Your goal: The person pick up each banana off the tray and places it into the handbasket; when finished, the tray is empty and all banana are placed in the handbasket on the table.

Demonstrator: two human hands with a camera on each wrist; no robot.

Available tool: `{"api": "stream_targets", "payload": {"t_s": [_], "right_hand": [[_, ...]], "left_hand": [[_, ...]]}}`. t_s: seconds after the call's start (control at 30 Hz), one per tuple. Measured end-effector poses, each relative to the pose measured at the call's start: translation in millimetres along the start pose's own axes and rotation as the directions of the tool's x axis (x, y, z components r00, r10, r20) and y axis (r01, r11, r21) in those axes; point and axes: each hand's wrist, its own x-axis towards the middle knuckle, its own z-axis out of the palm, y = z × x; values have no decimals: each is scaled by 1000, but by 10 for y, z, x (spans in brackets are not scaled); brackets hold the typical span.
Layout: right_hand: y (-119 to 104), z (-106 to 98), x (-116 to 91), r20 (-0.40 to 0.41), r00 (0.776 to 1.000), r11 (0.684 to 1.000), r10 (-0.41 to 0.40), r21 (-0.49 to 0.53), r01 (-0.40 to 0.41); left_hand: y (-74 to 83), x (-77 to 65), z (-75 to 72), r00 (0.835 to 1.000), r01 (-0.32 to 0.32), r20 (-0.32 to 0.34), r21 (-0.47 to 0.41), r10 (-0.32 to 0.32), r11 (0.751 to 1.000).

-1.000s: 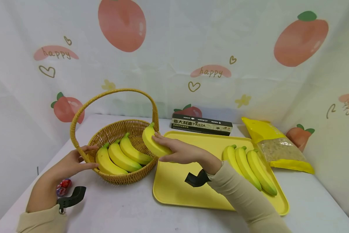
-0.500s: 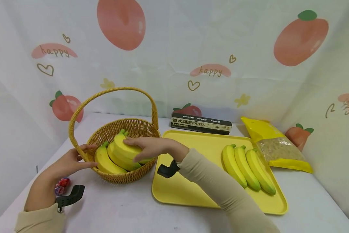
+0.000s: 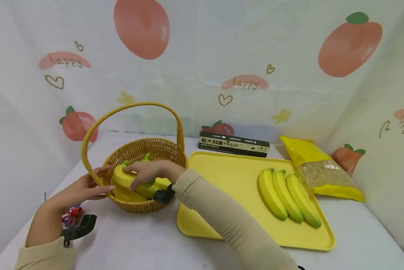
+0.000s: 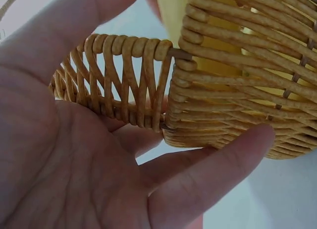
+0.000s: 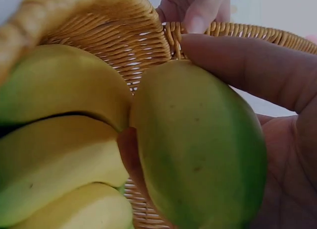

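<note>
In the head view a wicker basket (image 3: 139,207) with a tall arched handle stands at left, several bananas inside. My right hand (image 3: 149,172) grips a banana (image 3: 123,179) between thumb and fingers, over the bananas at the basket's left side. The right wrist view shows the held banana (image 5: 198,140) end-on, beside other bananas (image 5: 59,144). At the foot of the handle, my left hand (image 3: 78,193) holds the basket; in the left wrist view its thumb and fingers pass around the handle (image 4: 119,80). The right hand and forearm partly hide the basket's contents.
A yellow tray (image 3: 222,210) lies right of the basket, with three bananas (image 3: 287,197) on its right side. Behind it stands a black pasta box (image 3: 233,144). A yellow bag (image 3: 323,172) lies at far right. Red wrapped sweets (image 3: 74,214) sit beside the left wrist.
My right hand has carried the banana leftward from the basket's right rim, across the bananas, down to the left side inside it. The left hand has stayed at the handle's foot.
</note>
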Motion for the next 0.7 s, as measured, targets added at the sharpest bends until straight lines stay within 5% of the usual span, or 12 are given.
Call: {"api": "stream_targets", "payload": {"t_s": [0.7], "right_hand": [[-96, 126, 221, 86, 994, 998, 62, -19, -60]], "left_hand": [[13, -2, 2, 999, 18, -39, 98, -15, 995]]}}
